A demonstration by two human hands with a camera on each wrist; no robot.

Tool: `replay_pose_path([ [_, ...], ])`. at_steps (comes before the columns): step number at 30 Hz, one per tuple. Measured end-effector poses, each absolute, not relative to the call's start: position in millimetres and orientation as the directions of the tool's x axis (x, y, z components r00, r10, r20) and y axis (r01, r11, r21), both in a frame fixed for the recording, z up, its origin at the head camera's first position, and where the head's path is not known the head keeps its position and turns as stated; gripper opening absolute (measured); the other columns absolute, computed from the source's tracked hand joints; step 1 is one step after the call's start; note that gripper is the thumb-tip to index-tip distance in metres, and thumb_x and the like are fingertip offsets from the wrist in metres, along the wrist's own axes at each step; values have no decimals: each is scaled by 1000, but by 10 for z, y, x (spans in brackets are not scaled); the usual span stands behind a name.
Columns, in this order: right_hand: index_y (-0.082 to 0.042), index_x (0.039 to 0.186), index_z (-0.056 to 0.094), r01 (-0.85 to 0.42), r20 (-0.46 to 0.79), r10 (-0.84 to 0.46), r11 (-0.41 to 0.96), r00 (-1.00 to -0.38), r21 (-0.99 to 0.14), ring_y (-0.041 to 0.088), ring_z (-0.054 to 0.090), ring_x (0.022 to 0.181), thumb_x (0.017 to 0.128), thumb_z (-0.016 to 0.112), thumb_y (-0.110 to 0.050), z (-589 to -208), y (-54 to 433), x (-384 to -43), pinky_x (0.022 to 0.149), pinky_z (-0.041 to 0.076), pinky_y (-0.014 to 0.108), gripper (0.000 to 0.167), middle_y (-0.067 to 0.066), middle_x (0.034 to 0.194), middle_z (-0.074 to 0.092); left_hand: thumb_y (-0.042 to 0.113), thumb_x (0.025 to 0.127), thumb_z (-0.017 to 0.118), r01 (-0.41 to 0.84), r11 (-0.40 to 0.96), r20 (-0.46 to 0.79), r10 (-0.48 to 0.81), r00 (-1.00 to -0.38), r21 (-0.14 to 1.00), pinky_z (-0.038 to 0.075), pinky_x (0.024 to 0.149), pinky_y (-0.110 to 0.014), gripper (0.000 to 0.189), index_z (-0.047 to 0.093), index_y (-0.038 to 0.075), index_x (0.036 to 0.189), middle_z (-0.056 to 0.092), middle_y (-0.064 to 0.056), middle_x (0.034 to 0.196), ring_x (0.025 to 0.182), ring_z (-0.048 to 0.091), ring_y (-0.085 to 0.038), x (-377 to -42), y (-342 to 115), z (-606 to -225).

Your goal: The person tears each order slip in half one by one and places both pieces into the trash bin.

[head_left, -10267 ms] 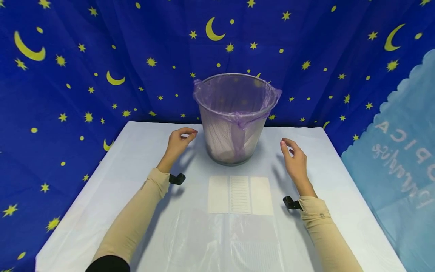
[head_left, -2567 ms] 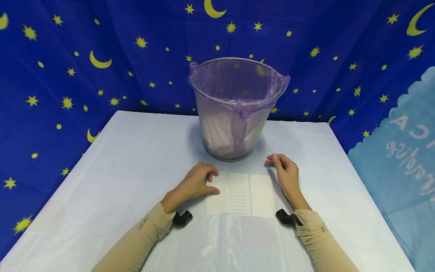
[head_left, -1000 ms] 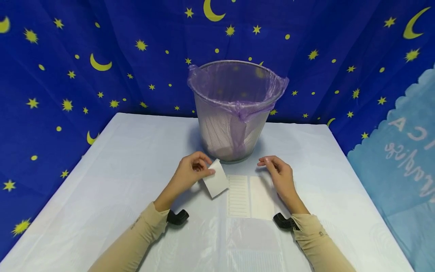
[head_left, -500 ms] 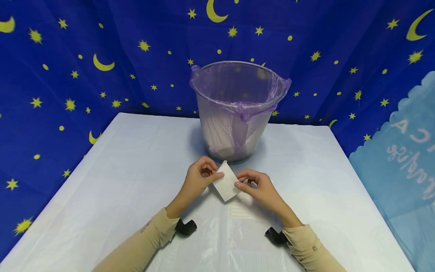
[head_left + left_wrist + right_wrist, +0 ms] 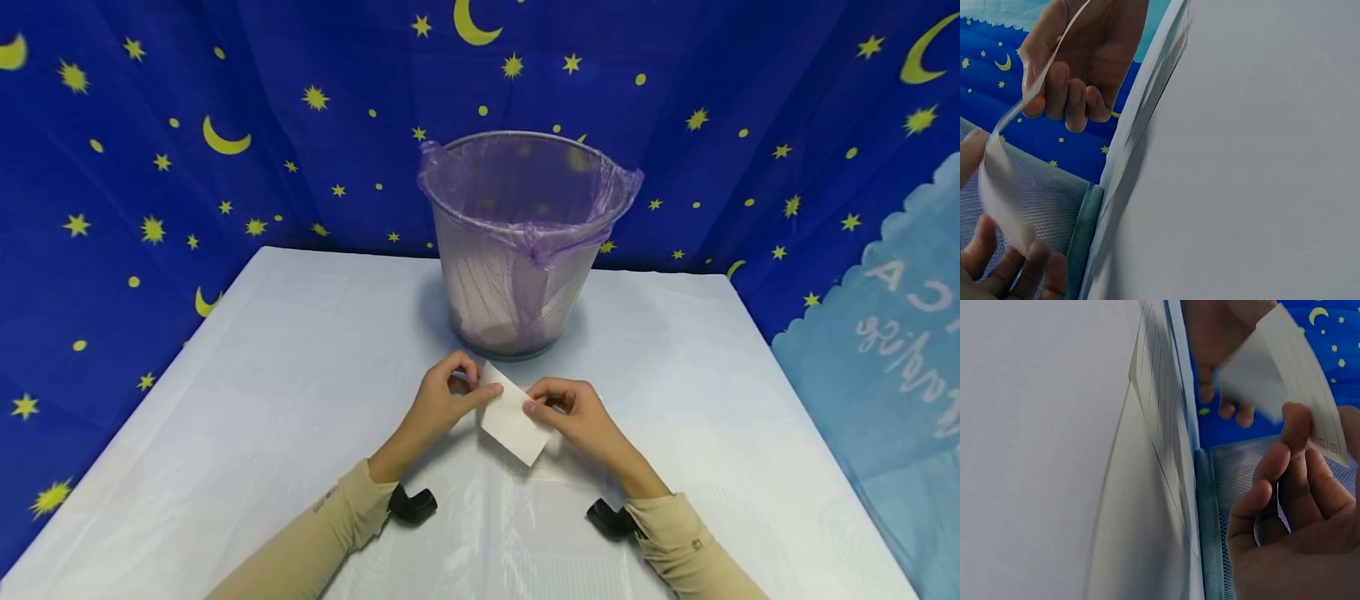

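Observation:
My left hand (image 5: 442, 404) pinches a small white paper sheet (image 5: 512, 421) between thumb and fingers near its upper left edge. My right hand (image 5: 581, 417) pinches the same sheet at its upper right edge. The sheet is held tilted above the table and looks plain from the head view. In the right wrist view the sheet (image 5: 1300, 375) shows faint print on one side and bends back on itself between the hands. Below lie a lined sheet (image 5: 1163, 406) and a plain sheet (image 5: 1141, 506), mostly covered by hands and paper in the head view.
Behind the hands stands a mesh waste bin (image 5: 480, 283) lined with a purple plastic bag (image 5: 536, 242). A clear plastic film (image 5: 480, 542) covers the front of the white table (image 5: 322, 333). A starry blue curtain (image 5: 360, 150) hangs directly behind.
The left hand has picked the left sheet up off the table. The right hand has come in and taken its other edge. Since half a second ago, the sheet's lower corner has swung right.

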State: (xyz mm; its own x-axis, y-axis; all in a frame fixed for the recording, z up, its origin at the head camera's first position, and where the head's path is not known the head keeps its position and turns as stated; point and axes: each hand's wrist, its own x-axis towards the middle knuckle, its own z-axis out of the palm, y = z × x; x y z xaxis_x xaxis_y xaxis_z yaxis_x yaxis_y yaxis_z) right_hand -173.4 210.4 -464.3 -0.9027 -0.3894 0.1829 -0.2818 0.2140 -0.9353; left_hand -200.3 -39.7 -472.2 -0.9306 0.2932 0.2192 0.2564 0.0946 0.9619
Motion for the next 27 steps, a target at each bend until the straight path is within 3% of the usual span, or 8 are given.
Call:
replay_pose_path([
  [4, -10, 100, 77, -282, 170, -415, 225, -894, -933, 13, 66, 84, 100, 72, -8, -4650, 2113, -1726, 79, 54, 27, 6, 2, 91, 74, 17, 92, 83, 284, 116, 231, 339, -912, 952, 50, 91, -39, 34, 60, 6, 114, 66, -12, 121, 110, 61, -22, -2011, -397, -4705],
  [6, -12, 98, 77, -290, 167, -419, 247, -892, -925, 13, 66, 84, 99, 72, -10, -4655, 2114, -1724, 80, 53, 27, 6, 1, 91, 74, 15, 93, 82, 309, 108, 249, 377, -892, 945, 51, 90, -38, 32, 64, 7, 119, 69, -13, 121, 110, 63, -22, -2008, -399, -4704],
  [10, -18, 94, 77, -324, 192, -384, 317, -903, -891, 13, 66, 85, 99, 74, -15, -4654, 2104, -1723, 82, 53, 28, 7, -3, 89, 75, 14, 95, 79, 347, 79, 282, 431, -857, 935, 53, 83, -31, 13, 76, 8, 106, 76, -11, 106, 98, 67, -19, -1991, -402, -4726],
  [13, -22, 92, 78, -348, 223, -342, 366, -913, -863, 12, 68, 88, 98, 76, -19, -4649, 2094, -1719, 85, 52, 29, 7, -6, 90, 76, 12, 95, 79, 358, 59, 297, 442, -846, 932, 54, 83, -28, 4, 79, 9, 98, 78, -8, 98, 98, 71, -16, -1981, -396, -4746],
  [17, -22, 95, 80, -372, 255, -319, 393, -913, -841, 12, 70, 92, 97, 78, -20, -4644, 2084, -1702, 88, 52, 28, 3, -9, 93, 77, 11, 94, 80, 359, 50, 302, 440, -846, 932, 57, 88, -27, 5, 80, 8, 98, 78, -8, 97, 104, 74, -15, -1977, -372, -4770],
  [20, -23, 97, 81, -378, 259, -319, 402, -912, -834, 10, 70, 94, 96, 80, -21, -4642, 2071, -1687, 90, 51, 26, 2, -11, 94, 77, 11, 93, 81, 352, 58, 291, 447, -846, 934, 58, 87, -29, 5, 80, 9, 98, 78, -7, 97, 99, 74, -15, -1974, -355, -4783],
  [27, -27, 98, 80, -368, 226, -354, 412, -908, -833, 9, 72, 95, 95, 81, -23, -4662, 2033, -1658, 90, 54, 27, 5, -13, 96, 78, 18, 95, 81, 360, 105, 267, 490, -830, 927, 58, 92, -31, 5, 82, 13, 96, 80, 3, 97, 98, 75, -13, -1965, -337, -4814],
])
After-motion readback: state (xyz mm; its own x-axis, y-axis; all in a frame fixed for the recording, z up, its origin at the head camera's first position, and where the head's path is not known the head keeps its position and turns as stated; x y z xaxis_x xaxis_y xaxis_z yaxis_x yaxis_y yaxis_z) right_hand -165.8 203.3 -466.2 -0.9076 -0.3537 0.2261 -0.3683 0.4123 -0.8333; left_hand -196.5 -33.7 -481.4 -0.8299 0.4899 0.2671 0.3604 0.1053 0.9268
